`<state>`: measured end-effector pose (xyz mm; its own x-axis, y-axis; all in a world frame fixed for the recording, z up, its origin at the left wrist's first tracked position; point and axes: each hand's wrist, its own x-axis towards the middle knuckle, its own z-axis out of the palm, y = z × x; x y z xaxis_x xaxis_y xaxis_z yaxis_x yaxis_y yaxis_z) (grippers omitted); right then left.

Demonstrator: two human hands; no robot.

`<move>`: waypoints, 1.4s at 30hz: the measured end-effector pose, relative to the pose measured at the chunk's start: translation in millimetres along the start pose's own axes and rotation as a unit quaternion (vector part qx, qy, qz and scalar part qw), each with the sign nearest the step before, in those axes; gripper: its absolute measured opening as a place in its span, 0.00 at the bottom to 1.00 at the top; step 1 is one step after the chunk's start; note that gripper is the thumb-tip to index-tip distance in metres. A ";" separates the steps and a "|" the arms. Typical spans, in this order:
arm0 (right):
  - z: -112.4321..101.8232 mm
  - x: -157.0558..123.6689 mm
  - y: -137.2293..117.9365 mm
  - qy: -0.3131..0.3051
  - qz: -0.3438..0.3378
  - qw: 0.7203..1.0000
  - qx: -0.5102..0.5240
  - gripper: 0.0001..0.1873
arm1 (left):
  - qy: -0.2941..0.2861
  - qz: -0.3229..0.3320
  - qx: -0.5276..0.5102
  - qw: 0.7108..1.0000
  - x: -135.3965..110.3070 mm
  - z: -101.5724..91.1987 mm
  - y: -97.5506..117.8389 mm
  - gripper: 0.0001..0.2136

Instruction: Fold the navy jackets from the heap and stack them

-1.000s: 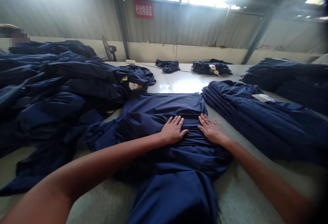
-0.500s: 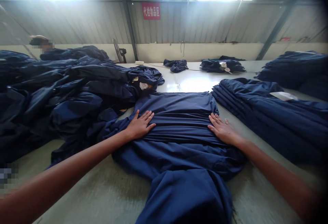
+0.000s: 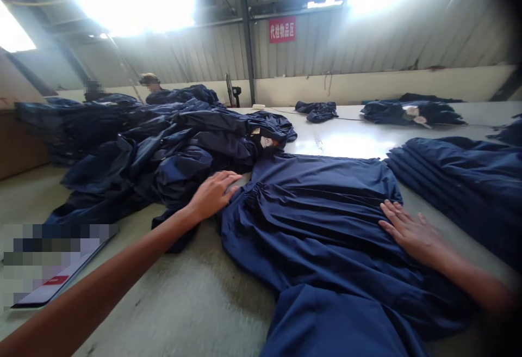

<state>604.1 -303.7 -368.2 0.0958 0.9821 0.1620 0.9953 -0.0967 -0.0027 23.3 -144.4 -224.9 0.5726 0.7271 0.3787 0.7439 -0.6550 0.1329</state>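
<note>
A navy blue garment (image 3: pixel 322 210) lies spread in front of me, its middle drawn into crosswise folds and its near part bunched toward me. My right hand (image 3: pixel 411 232) rests on its right side, palm down with fingers stretched out. At the garment's left edge, beside a gathered part (image 3: pixel 255 194), is my left hand (image 3: pixel 214 194). Its fingers are extended and hold nothing; whether they touch the cloth I cannot tell.
A loose heap of navy garments (image 3: pixel 163 145) covers the table's left side. Folded garments (image 3: pixel 460 177) are stacked at right. Smaller bundles (image 3: pixel 316 111) lie farther back on the table (image 3: pixel 175 297). A phone-like flat object (image 3: pixel 61 281) lies at left. Two people are behind the heap.
My view has turned left. My left hand has moved off the garment's folds to its left edge, where the cloth is now gathered. The right hand still lies on the right side.
</note>
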 end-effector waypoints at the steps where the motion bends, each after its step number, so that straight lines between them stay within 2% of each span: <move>1: 2.7 0.0 2.4 0.009 -0.008 1.000 -0.002 0.38 | 0.042 -0.027 0.015 0.999 -10.0 -10.4 -18.2 0.21; 3: 7.9 0.4 7.1 0.026 -0.021 0.999 -0.001 0.38 | 0.092 -0.093 0.040 0.991 -28.0 -22.3 -54.2 0.21; 4: 10.1 0.8 9.1 0.032 -0.024 0.999 0.000 0.37 | 0.093 -0.126 0.049 0.986 -35.3 -23.6 -69.5 0.23; 7: 14.2 2.0 11.8 0.038 -0.031 0.999 0.001 0.38 | 0.035 -0.174 0.056 0.983 -48.5 -13.5 -94.8 0.26; 10: 14.3 1.9 9.9 0.045 -0.037 0.998 -0.011 0.38 | -0.007 -0.142 0.037 0.989 -49.7 -1.7 -88.4 0.21; 13: 8.4 2.4 7.7 0.041 -0.045 0.998 -0.026 0.36 | 0.056 -0.122 -0.003 0.991 -44.2 -12.3 -69.5 0.15; 15: -3.7 6.2 6.7 0.023 -0.062 0.997 -0.034 0.34 | 0.119 -0.132 -0.037 0.983 -38.9 -37.2 -61.6 0.14; 17: -27.3 14.8 1.6 0.017 -0.084 0.996 -0.035 0.30 | 0.178 -0.153 -0.055 0.970 -32.1 -73.3 -60.4 0.16; 19: -64.0 27.7 -14.9 0.046 -0.103 0.993 -0.020 0.25 | 0.257 -0.185 -0.066 0.946 -22.9 -112.6 -61.9 0.18; 21: -110.4 42.0 -48.6 0.096 -0.118 0.988 0.035 0.22 | 0.332 -0.225 -0.154 0.903 -10.7 -144.5 -57.8 0.22; 23: -157.8 53.8 -99.6 0.102 -0.121 0.975 0.153 0.23 | 0.350 -0.243 -0.283 0.859 4.1 -159.6 -40.3 0.25; 24: -178.4 58.0 -129.7 0.079 -0.138 0.958 0.239 0.23 | 0.331 -0.240 -0.333 0.849 11.8 -159.3 -25.7 0.25; 25: -195.5 61.1 -161.2 0.027 -0.171 0.926 0.336 0.24 | 0.300 -0.230 -0.367 0.850 19.2 -154.1 -7.9 0.25; 26: -208.2 63.3 -192.9 -0.024 -0.206 0.877 0.433 0.26 | 0.260 -0.214 -0.380 0.861 25.8 -144.6 11.9 0.23; 28: -220.5 66.0 -251.7 -0.098 -0.244 0.770 0.582 0.33 | 0.170 -0.167 -0.400 0.885 35.4 -118.2 52.2 0.22; 30: -219.4 68.3 -298.1 -0.154 -0.217 0.693 0.671 0.41 | 0.126 -0.109 -0.400 0.901 38.9 -91.7 83.9 0.20; 31: -216.5 69.8 -315.2 -0.154 -0.184 0.676 0.697 0.43 | 0.112 -0.088 -0.399 0.906 38.5 -81.8 94.1 0.19; 33: -210.9 74.5 -336.7 -0.146 -0.126 0.667 0.719 0.45 | 0.086 -0.068 -0.389 0.915 34.8 -73.8 101.2 0.17; 35: -210.1 81.7 -343.6 -0.128 -0.091 0.683 0.713 0.45 | 0.073 -0.057 -0.372 0.924 29.6 -83.6 91.3 0.16; 37: -214.1 91.3 -341.2 -0.094 -0.089 0.720 0.682 0.39 | 0.082 -0.020 -0.324 0.942 26.1 -109.3 66.5 0.17; 40: -221.3 107.4 -333.5 -0.030 -0.109 0.775 0.621 0.24 | 0.086 0.049 -0.180 0.979 28.1 -159.7 8.2 0.15; 41: -222.2 112.4 -332.0 -0.016 -0.111 0.785 0.610 0.20 | 0.091 0.034 -0.133 0.986 30.6 -174.5 -14.5 0.14; 42: -222.0 116.9 -331.3 -0.006 -0.109 0.790 0.603 0.17 | 0.143 -0.014 -0.114 0.983 33.3 -186.4 -37.3 0.11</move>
<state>282.7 -192.7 -129.3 -0.0870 0.9564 0.2789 0.2750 0.2922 -0.9160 -49.6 -134.2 -46.5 0.4083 0.6795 0.6095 0.6425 -0.6883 0.3368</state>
